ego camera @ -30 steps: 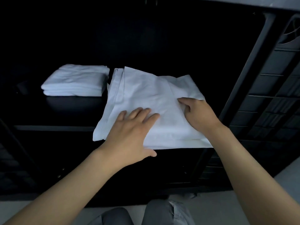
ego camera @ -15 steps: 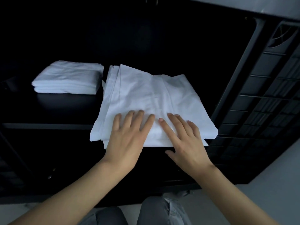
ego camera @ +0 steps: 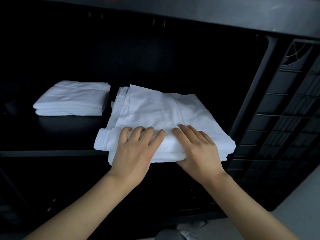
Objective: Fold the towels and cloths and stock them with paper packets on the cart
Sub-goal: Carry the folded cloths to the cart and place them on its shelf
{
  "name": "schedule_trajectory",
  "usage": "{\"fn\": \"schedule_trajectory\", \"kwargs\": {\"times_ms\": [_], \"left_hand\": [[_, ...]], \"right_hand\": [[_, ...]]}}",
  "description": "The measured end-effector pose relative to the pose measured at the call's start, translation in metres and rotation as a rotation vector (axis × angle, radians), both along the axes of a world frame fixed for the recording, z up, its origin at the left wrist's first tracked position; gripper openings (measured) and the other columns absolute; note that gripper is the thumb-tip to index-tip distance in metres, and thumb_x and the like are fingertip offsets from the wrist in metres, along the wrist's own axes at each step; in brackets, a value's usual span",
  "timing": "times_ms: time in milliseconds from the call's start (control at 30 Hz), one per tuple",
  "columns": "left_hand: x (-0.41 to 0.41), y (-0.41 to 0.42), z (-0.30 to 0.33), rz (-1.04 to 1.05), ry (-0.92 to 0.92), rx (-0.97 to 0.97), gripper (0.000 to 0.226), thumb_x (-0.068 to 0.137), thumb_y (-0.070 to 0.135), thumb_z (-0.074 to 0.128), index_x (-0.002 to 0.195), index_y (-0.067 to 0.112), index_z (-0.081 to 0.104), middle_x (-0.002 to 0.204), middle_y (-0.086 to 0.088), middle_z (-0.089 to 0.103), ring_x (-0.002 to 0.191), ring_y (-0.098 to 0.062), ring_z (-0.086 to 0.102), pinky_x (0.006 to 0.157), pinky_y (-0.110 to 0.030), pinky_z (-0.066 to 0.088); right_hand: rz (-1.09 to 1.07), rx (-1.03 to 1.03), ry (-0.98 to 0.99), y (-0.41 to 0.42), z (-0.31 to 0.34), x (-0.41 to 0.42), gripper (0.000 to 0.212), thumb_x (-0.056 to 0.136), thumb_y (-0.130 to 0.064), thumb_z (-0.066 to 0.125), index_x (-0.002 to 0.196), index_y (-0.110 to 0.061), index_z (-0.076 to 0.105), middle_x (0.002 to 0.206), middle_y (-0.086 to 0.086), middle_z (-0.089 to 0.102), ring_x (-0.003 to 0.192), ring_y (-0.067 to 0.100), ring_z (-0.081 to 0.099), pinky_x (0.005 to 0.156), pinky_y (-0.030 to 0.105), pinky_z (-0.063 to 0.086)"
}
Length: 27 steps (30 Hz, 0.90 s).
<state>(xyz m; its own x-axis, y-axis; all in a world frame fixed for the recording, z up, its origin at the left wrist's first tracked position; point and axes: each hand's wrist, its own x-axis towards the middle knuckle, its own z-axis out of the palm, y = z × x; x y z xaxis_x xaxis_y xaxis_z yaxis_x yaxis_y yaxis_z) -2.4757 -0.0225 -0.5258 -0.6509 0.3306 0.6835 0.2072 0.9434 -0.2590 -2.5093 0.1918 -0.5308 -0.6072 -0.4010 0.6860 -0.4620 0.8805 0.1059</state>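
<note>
A large folded white cloth [ego camera: 161, 110] lies on the dark cart shelf [ego camera: 52, 135], its near edge hanging over the shelf's front. My left hand [ego camera: 136, 149] and my right hand [ego camera: 199, 149] sit side by side on that near edge. Fingers lie on top, and the right thumb curls under the layers, so both hands grip the bunched edge. The left thumb is hidden beneath the cloth. No paper packets are in view.
A second folded stack of white towels [ego camera: 72, 97] rests on the same shelf to the left, a small gap away. The cart's ribbed black side panel [ego camera: 285, 118] rises on the right. Grey floor [ego camera: 303, 196] shows at lower right. The shelf's back is dark.
My right hand moved from the cloth's right side to the near edge beside my left hand. Both hands slid back to the front edge, which is now bunched up in their grip.
</note>
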Motion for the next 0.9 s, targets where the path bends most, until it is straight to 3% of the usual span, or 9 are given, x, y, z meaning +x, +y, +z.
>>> {"fn": "schedule_trajectory", "kwargs": {"times_ms": [133, 267, 500, 667, 900], "left_hand": [[-0.012, -0.002, 0.005, -0.009, -0.013, 0.006, 0.079, 0.063, 0.013, 0.081, 0.136, 0.025, 0.054, 0.117, 0.003, 0.059, 0.106, -0.026, 0.059, 0.104, -0.048, 0.039], [-0.031, -0.004, 0.013, -0.026, -0.017, 0.005, 0.079, 0.061, 0.016, 0.081, 0.133, 0.027, 0.052, 0.113, 0.006, 0.057, 0.103, -0.024, 0.056, 0.102, -0.046, 0.036], [-0.077, -0.001, 0.011, 0.002, -0.046, 0.038, 0.077, 0.062, 0.014, 0.081, 0.133, 0.028, 0.053, 0.113, 0.007, 0.057, 0.103, -0.024, 0.055, 0.099, -0.043, 0.036], [-0.107, 0.01, 0.002, 0.047, -0.071, 0.028, 0.089, 0.056, 0.013, 0.084, 0.137, 0.026, 0.048, 0.119, 0.003, 0.055, 0.108, -0.026, 0.053, 0.099, -0.047, 0.037], [-0.139, 0.013, -0.001, 0.079, -0.088, 0.036, 0.085, 0.062, 0.008, 0.079, 0.138, 0.025, 0.046, 0.126, 0.0, 0.055, 0.112, -0.028, 0.053, 0.101, -0.048, 0.038]], "right_hand": [[0.013, -0.02, -0.007, -0.002, 0.009, -0.005, 0.062, 0.077, -0.035, 0.056, 0.135, -0.016, 0.061, 0.142, 0.005, 0.062, 0.126, 0.03, 0.061, 0.097, 0.042, 0.052], [-0.01, 0.009, -0.027, 0.0, 0.021, -0.017, 0.077, 0.057, -0.013, 0.075, 0.133, -0.017, 0.062, 0.138, 0.003, 0.065, 0.121, 0.028, 0.064, 0.094, 0.039, 0.054], [0.004, 0.014, -0.035, -0.001, 0.018, -0.069, 0.08, 0.054, -0.013, 0.08, 0.132, -0.016, 0.062, 0.133, 0.005, 0.067, 0.115, 0.028, 0.066, 0.093, 0.038, 0.054], [0.045, -0.047, -0.017, 0.005, 0.002, -0.108, 0.075, 0.063, -0.021, 0.078, 0.135, -0.02, 0.059, 0.14, 0.004, 0.063, 0.123, 0.026, 0.062, 0.101, 0.037, 0.048], [0.074, -0.081, -0.088, 0.005, -0.001, -0.144, 0.084, 0.061, -0.018, 0.081, 0.141, -0.023, 0.056, 0.148, 0.004, 0.058, 0.13, 0.028, 0.057, 0.114, 0.042, 0.041]]}}
